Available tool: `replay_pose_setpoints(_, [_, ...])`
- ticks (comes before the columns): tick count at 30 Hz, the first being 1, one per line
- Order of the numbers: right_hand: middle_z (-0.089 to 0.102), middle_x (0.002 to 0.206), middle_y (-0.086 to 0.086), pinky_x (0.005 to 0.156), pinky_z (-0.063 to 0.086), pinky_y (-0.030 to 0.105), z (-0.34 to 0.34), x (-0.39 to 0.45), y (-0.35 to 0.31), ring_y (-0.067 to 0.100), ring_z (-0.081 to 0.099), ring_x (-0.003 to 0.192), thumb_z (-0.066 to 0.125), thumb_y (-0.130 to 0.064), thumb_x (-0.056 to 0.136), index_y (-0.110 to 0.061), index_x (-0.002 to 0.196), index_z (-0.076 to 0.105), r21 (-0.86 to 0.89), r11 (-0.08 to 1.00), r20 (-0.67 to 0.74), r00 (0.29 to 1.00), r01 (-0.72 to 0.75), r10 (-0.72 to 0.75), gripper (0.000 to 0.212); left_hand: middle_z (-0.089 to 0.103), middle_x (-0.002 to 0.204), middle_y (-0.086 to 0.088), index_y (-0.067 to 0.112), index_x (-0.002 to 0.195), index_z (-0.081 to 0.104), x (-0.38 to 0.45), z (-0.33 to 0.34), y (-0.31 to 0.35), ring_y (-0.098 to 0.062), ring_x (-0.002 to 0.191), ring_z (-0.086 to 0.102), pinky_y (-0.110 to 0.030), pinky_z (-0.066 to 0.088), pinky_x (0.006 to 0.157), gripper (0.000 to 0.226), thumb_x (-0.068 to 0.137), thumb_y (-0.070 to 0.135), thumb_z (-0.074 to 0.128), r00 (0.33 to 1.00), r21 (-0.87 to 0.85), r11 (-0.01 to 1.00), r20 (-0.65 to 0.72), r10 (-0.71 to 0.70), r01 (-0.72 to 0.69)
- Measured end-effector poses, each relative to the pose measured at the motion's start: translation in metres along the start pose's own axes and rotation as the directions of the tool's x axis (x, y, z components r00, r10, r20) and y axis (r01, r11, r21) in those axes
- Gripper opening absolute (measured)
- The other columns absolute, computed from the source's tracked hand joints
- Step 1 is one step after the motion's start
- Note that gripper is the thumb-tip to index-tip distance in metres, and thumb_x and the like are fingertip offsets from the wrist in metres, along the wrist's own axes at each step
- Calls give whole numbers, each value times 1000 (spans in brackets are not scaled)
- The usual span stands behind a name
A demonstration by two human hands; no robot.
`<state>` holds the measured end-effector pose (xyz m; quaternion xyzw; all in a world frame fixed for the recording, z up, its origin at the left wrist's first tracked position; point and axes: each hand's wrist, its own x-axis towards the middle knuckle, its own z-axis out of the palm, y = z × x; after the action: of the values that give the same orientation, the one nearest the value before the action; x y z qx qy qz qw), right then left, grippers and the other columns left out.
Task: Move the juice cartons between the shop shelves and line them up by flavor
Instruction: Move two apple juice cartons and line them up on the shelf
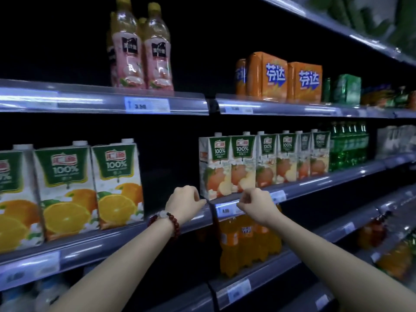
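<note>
Both hands empty, fingers loosely curled, holding nothing; left hand (pixel 184 202) with a bead bracelet (pixel 166 221) on the wrist hovers at the shelf edge (pixel 139 233) in the gap between the two carton groups, right hand (pixel 255 204) just in front of the price strip (pixel 227 209) below the nearest apple carton (pixel 215 167). Can't tell if either hand touches the rail, looks just clear of it

Apple cartons (pixel 265 158) stand in a row running right and far on the middle shelf, upright, faces forward, packed side by side. Orange cartons (pixel 67 190) stand at the left on the same level, three visible, upright, well apart from the apple row across a dark bare stretch

Handling guess: tall full cartons, likely heavy with liquid, board walls stiff but dent under a hard squeeze, glossy print may be slippery. Best hold probably around the mid body on both side faces, or one hand under the base; avoid the white screw cap (pixel 217 134) and slanted top. Neighbours sit tight, so the end carton comes free easiest

Above: pink bottles (pixel 141 52), orange packs (pixel 279 78). Below right: orange soda bottles (pixel 245 242)
</note>
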<state>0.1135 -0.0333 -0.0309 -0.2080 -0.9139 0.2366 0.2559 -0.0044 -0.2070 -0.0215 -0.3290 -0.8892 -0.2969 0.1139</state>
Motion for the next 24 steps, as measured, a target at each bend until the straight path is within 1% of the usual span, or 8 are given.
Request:
replay_pose_setpoints(5, [68,94,8,79,54,36,-23,50,48,23,63,90,65,-24,88,-8,96,66,47,999,-51,998,23,-20,18,56,78,6,22,83,55,45,29,27,-9,70,52,-20,38,53,26,81,44,69,987,-86,993,-129,-94,83])
replay_pose_setpoints(8, [65,101,5,72,48,28,-31,76,76,19,59,89,67,-26,88,-8,108,60,130,991,-70,997,28,-19,28,55,88,3,18,94,52,63,50,35,-13,79,52,-23,41,62,39,78,48,71,959,-162,968,-178,-220,191])
replay_pose_setpoints(11, [63,105,4,63,41,24,-36,100,96,17,55,87,69,-33,86,-10,116,54,232,972,-61,998,42,-29,41,58,96,-1,15,105,49,73,64,37,-14,80,50,-20,41,56,54,74,52,73,918,-213,932,-212,-336,293])
replay_pose_setpoints(13, [63,113,7,69,42,26,-36,115,103,19,55,91,68,-38,86,-11,123,50,276,960,-37,999,44,-35,50,62,107,-5,13,113,49,77,69,36,-13,82,49,-18,38,53,63,72,52,75,884,-255,904,-239,-402,342])
replay_pose_setpoints(15, [61,122,11,78,45,31,-35,127,105,26,58,102,68,-41,85,-9,131,46,320,947,9,999,34,-39,60,62,118,-7,11,124,46,79,72,31,-15,91,55,-20,41,62,76,69,52,77,864,-273,886,-243,-441,376])
replay_pose_setpoints(18, [62,126,11,94,50,42,-29,139,104,29,59,111,68,-42,84,-8,131,48,401,916,98,993,19,-64,61,58,130,-11,10,136,40,83,72,23,-24,115,57,-27,47,77,92,66,55,79,860,-268,872,-204,-467,410])
replay_pose_setpoints(21, [60,130,12,101,47,47,-22,144,101,30,57,119,68,-43,84,-7,134,48,435,900,155,986,-20,-53,65,62,124,-5,14,137,41,92,69,19,-14,98,61,-24,51,77,92,64,52,81,878,-335,863,-168,-449,377])
replay_pose_setpoints(24, [63,121,12,97,50,42,-14,152,95,30,59,113,71,-40,83,-6,123,54,445,895,103,994,-10,-40,56,63,110,3,19,132,45,104,69,18,-8,87,61,-25,54,74,81,65,45,83,906,-442,845,-145,-398,301])
